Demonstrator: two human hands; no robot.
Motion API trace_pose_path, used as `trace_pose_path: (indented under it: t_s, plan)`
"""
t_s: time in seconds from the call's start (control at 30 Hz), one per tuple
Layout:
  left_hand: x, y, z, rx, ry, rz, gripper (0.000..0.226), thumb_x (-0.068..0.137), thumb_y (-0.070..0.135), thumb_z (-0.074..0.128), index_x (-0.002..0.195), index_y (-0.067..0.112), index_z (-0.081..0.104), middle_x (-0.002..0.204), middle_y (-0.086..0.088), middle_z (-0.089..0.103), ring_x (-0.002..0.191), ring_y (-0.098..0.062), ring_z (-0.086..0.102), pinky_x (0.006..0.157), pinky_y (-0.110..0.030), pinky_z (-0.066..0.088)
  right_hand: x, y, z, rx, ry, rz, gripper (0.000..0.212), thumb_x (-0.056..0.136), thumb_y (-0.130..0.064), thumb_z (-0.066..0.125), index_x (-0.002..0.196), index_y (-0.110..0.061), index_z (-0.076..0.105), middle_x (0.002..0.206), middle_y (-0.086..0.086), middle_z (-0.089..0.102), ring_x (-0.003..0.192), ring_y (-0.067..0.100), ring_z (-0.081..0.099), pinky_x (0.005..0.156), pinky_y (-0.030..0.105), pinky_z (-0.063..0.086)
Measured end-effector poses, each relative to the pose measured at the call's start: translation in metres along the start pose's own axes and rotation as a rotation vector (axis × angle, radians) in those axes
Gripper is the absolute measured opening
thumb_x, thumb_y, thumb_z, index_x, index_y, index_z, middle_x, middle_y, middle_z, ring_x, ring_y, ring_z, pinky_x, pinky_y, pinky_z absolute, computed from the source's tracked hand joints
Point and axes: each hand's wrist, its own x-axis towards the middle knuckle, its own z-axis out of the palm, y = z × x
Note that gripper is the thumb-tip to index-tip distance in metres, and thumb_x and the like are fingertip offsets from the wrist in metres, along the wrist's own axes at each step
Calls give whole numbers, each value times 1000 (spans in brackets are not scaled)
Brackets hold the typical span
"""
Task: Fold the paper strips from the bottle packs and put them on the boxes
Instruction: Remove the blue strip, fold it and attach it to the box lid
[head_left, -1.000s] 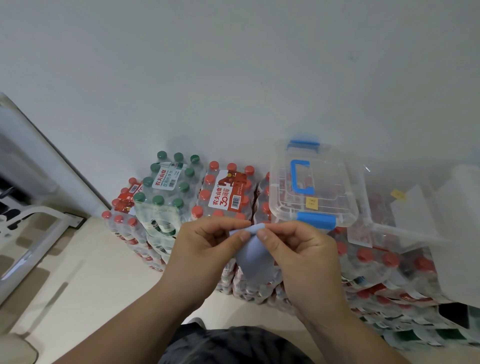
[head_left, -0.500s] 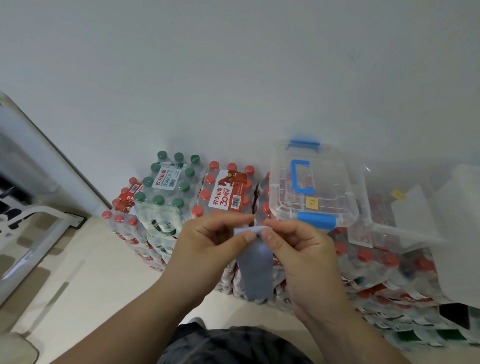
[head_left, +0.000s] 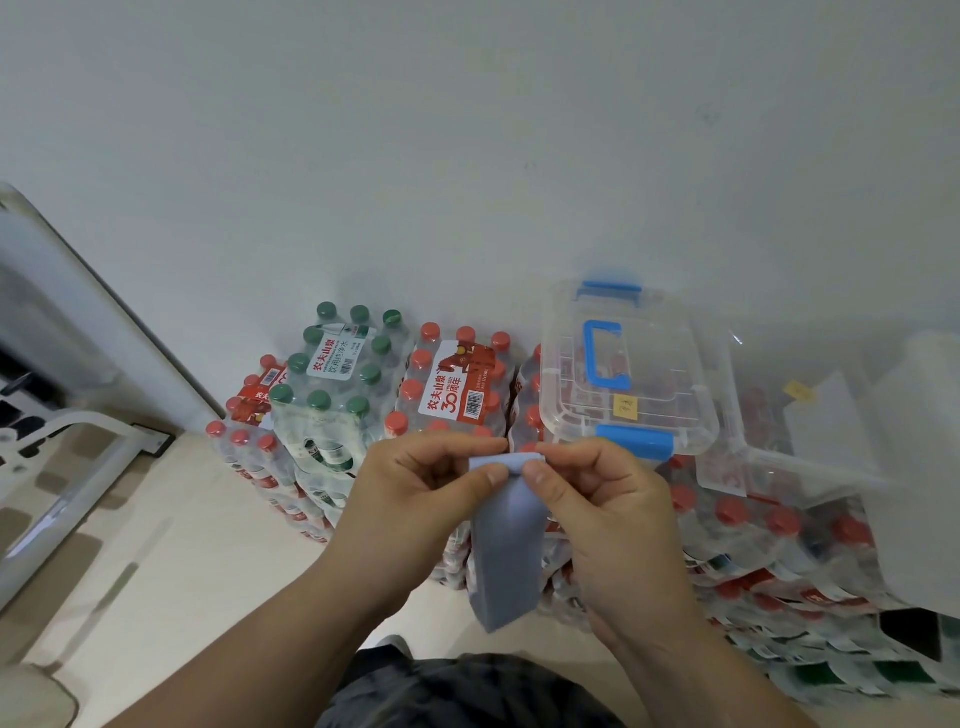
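A pale blue paper strip (head_left: 506, 551) hangs down between my hands, folded over at its top edge. My left hand (head_left: 415, 493) pinches the top from the left with thumb and forefinger. My right hand (head_left: 597, 499) pinches the same top edge from the right. Behind the hands, shrink-wrapped bottle packs stand against the wall: a green-capped pack (head_left: 337, 374) and a red-capped pack (head_left: 457, 389). A clear plastic box with blue handle and latches (head_left: 623, 374) sits on the red-capped packs. A second clear box (head_left: 789, 426) lies to its right.
More red-capped bottle packs (head_left: 769, 540) fill the lower right, some lower on the beige floor (head_left: 156, 561). A white frame and panel (head_left: 67, 374) stand at the left. A white wall (head_left: 467, 156) is behind. My dark trousers (head_left: 467, 691) show at the bottom.
The strip has unfolded downward and now hangs longer below my fingers. Both hands keep their pinch at the top and have barely shifted.
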Motion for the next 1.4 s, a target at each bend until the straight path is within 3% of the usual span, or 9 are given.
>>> trace_pose_path:
  t_s: [0.2, 0.37, 0.5, 0.67, 0.8, 0.9, 1.03, 1.23, 1.4]
  plan:
    - [0, -2, 0, 4, 17, 0, 24, 81, -3, 73, 89, 18, 81, 88, -11, 78, 91, -35, 72, 84, -41, 61, -1, -1, 2, 39, 11, 70, 25, 72, -35, 69, 89, -18, 72, 86, -1, 78, 82, 16, 75, 71, 27, 63]
    - [0, -2, 0, -22, -6, -9, 23, 82, -1, 72, 91, 19, 81, 88, -12, 78, 89, -34, 72, 75, -32, 62, 0, -1, 2, 33, -3, 39, 21, 75, -27, 71, 89, -11, 71, 86, 0, 79, 84, 15, 76, 74, 23, 61]
    - [1, -2, 0, -6, -3, -13, 19, 84, 1, 71, 92, 15, 80, 87, -11, 78, 88, -31, 73, 77, -33, 62, -1, 2, 1, 24, -2, 58, 8, 83, -15, 74, 90, -14, 69, 88, 3, 79, 86, 18, 76, 77, 30, 63]
    - [1, -1, 0, -14, -9, -6, 23, 82, -4, 72, 91, 16, 79, 89, -9, 78, 90, -30, 74, 81, -36, 62, 0, -1, -1, 8, -6, 71, 27, 74, -33, 71, 92, -12, 70, 87, 4, 79, 85, 21, 76, 77, 33, 64]
    - [1, -2, 0, -37, -16, -15, 25, 79, 1, 74, 97, 18, 79, 94, -8, 78, 93, -27, 73, 79, -32, 61, 2, 1, -3, -24, -6, 51, 5, 87, -15, 72, 91, -14, 70, 88, -1, 79, 86, 17, 76, 78, 29, 63]
    - [0, -3, 0, -14, -34, -23, 23, 83, 2, 72, 100, 15, 79, 94, -12, 77, 92, -30, 73, 80, -39, 62, 2, 1, -3, -28, 1, 56, 6, 85, -16, 73, 89, -17, 69, 88, -3, 79, 86, 15, 76, 77, 28, 63]
    - [0, -1, 0, 14, -43, -19, 25, 82, -3, 71, 98, 15, 78, 93, -7, 78, 92, -25, 74, 83, -36, 62, 0, -1, -3, -18, -9, 59, 25, 74, -33, 73, 89, -13, 68, 85, 3, 78, 83, 18, 75, 75, 32, 64]
    - [1, -2, 2, -10, -7, -4, 18, 80, 8, 73, 96, 13, 79, 93, -20, 75, 92, -38, 70, 81, -47, 61, 0, -3, -5, -14, -24, 48, 9, 86, -13, 73, 90, -10, 65, 84, 3, 78, 81, 17, 76, 73, 28, 63]
    - [1, -2, 0, 34, -53, 11, 23, 83, -2, 71, 96, 15, 79, 92, -8, 79, 92, -28, 74, 84, -39, 61, 1, -7, -6, -68, -13, 54, 30, 74, -40, 71, 87, -13, 66, 82, 5, 77, 80, 24, 75, 72, 37, 62]
